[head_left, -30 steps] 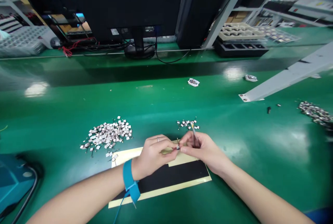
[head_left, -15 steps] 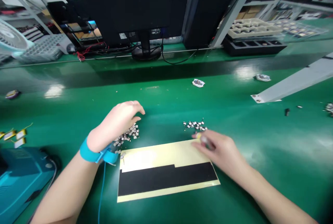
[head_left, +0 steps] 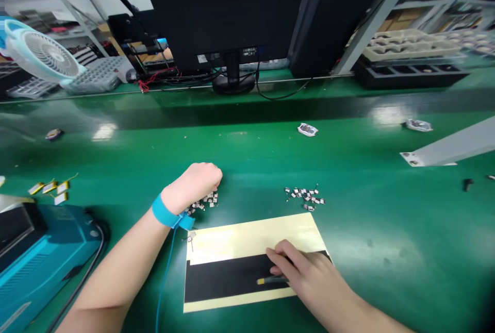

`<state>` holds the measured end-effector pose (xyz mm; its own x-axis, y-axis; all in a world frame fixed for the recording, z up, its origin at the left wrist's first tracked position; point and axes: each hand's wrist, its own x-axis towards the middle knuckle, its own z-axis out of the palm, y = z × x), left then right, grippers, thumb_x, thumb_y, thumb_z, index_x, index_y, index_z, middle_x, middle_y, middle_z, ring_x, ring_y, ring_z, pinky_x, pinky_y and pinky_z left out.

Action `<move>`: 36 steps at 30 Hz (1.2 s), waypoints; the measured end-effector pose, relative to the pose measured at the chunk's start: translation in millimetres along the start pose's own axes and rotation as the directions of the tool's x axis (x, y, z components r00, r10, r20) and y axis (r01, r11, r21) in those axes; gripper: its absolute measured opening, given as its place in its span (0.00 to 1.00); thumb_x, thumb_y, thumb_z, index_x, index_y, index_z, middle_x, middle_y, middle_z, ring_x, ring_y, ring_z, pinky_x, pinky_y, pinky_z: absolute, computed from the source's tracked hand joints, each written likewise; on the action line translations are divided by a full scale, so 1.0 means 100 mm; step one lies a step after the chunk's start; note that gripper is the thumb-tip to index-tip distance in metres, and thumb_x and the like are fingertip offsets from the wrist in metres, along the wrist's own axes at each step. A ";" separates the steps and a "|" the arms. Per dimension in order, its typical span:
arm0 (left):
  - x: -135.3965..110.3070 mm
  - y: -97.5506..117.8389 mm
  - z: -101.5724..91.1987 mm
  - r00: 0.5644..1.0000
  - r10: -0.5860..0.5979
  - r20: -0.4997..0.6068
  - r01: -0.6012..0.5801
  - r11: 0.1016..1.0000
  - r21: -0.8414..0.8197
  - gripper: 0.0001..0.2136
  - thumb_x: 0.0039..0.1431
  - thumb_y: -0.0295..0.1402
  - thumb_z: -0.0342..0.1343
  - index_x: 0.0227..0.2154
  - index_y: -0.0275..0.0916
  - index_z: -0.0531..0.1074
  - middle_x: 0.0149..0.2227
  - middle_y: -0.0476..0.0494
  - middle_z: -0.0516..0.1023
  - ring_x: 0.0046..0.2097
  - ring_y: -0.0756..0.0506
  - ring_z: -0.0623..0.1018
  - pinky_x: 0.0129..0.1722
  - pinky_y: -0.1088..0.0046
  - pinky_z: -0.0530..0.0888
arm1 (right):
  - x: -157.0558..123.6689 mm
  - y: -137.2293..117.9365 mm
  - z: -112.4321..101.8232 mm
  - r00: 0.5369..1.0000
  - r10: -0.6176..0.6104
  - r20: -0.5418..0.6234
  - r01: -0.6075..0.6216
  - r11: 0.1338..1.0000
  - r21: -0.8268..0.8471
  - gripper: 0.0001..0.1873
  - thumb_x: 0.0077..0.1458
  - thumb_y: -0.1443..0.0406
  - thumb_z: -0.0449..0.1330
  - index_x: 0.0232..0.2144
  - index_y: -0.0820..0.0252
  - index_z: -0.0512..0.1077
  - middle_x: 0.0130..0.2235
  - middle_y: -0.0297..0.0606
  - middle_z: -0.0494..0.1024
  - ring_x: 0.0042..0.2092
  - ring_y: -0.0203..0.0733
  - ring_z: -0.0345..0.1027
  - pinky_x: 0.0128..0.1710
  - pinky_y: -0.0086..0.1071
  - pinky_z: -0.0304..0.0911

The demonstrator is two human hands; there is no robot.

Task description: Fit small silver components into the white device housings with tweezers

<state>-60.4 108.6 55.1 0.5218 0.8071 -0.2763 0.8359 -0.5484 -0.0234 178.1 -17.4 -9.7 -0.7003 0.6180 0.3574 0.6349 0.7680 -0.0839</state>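
Our left hand (head_left: pixel 192 184) is curled over beside a small pile of metal tabs (head_left: pixel 201 202), whether holding anything we cannot tell, while our right hand (head_left: pixel 309 276) grips a yellow-tipped tool (head_left: pixel 270 281) low over the black strip (head_left: pixel 228 277) of a cream sheet (head_left: pixel 251 235).

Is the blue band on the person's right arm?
No, the blue wrist strap is around the wrist of the left hand, and the arm of the right hand shows no band.

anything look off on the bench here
One small part lies alone at the corner of the cream-and-black sheet, apart from the pile of small parts. Two crumpled foil wrappers also lie loose on the green bench mat.
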 end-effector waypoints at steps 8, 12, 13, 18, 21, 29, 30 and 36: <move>0.02 0.07 -0.05 0.997 0.063 0.037 -0.065 0.997 0.049 0.08 0.50 0.22 0.46 0.22 0.34 0.69 0.27 0.42 0.72 0.28 0.46 0.72 0.25 0.73 0.62 | 0.06 -0.09 0.01 0.997 0.075 -0.031 -0.075 0.997 -0.020 0.13 0.52 0.77 0.44 0.25 0.62 0.65 0.23 0.35 0.69 0.15 0.34 0.60 0.12 0.31 0.45; 0.01 0.08 -0.13 0.995 0.086 -0.060 -0.094 0.985 -0.146 0.06 0.52 0.27 0.47 0.23 0.36 0.67 0.23 0.48 0.70 0.24 0.49 0.69 0.23 0.75 0.60 | 0.06 -0.04 -0.04 0.985 0.133 0.112 -0.145 0.984 0.101 0.09 0.44 0.76 0.48 0.25 0.60 0.63 0.24 0.32 0.70 0.16 0.34 0.60 0.13 0.29 0.49; 0.01 0.10 -0.15 0.992 0.090 -0.086 -0.107 0.969 -0.222 0.06 0.52 0.28 0.48 0.23 0.37 0.67 0.22 0.50 0.70 0.24 0.50 0.68 0.23 0.76 0.60 | 0.06 -0.01 -0.06 0.976 0.161 0.146 -0.183 0.971 0.155 0.08 0.43 0.76 0.49 0.25 0.60 0.62 0.25 0.32 0.70 0.16 0.34 0.61 0.14 0.28 0.51; 0.05 0.40 -0.08 0.978 -0.005 -0.207 -0.172 0.538 -0.825 0.04 0.51 0.30 0.54 0.25 0.36 0.67 0.27 0.49 0.74 0.30 0.50 0.73 0.31 0.76 0.68 | 0.10 0.15 -0.13 0.893 0.430 0.129 -0.430 0.737 0.521 0.07 0.47 0.71 0.54 0.27 0.57 0.58 0.25 0.29 0.69 0.17 0.28 0.58 0.16 0.23 0.55; 0.08 0.71 0.10 0.992 -0.102 -0.079 -0.075 0.039 -0.996 0.07 0.48 0.33 0.58 0.25 0.34 0.67 0.29 0.45 0.76 0.33 0.48 0.75 0.33 0.75 0.70 | 0.15 0.22 -0.19 0.793 0.605 0.073 -0.466 0.526 0.712 0.15 0.48 0.66 0.58 0.38 0.55 0.56 0.30 0.31 0.71 0.16 0.25 0.52 0.14 0.21 0.51; 0.03 1.10 0.38 0.993 -0.064 0.103 0.066 -0.420 -0.905 0.08 0.44 0.30 0.62 0.23 0.33 0.69 0.25 0.48 0.75 0.29 0.53 0.74 0.31 0.81 0.68 | 0.19 0.29 -0.20 0.706 0.707 0.054 -0.453 0.391 0.802 0.13 0.52 0.69 0.54 0.40 0.56 0.58 0.29 0.31 0.71 0.18 0.26 0.49 0.16 0.23 0.48; 0.03 1.10 0.38 0.993 -0.040 0.107 0.081 -0.417 -0.905 0.07 0.43 0.29 0.62 0.25 0.33 0.70 0.26 0.48 0.76 0.30 0.53 0.74 0.32 0.80 0.68 | 0.19 0.30 -0.19 0.702 0.710 0.055 -0.459 0.392 0.797 0.12 0.51 0.69 0.54 0.40 0.56 0.58 0.29 0.31 0.71 0.18 0.26 0.49 0.17 0.23 0.48; 0.06 1.09 0.42 0.990 0.080 0.117 0.135 -0.278 -0.951 0.08 0.42 0.30 0.63 0.27 0.33 0.74 0.30 0.43 0.77 0.35 0.48 0.76 0.38 0.75 0.71 | 0.20 0.31 -0.18 0.685 0.726 0.063 -0.439 0.343 0.831 0.10 0.51 0.69 0.54 0.37 0.57 0.57 0.28 0.30 0.70 0.18 0.27 0.51 0.18 0.23 0.51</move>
<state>26.7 44.8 11.0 0.5634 0.7293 -0.3882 0.0006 0.4695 0.8829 189.4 16.3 11.4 -0.0395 0.9913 0.1255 0.2539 0.1315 -0.9582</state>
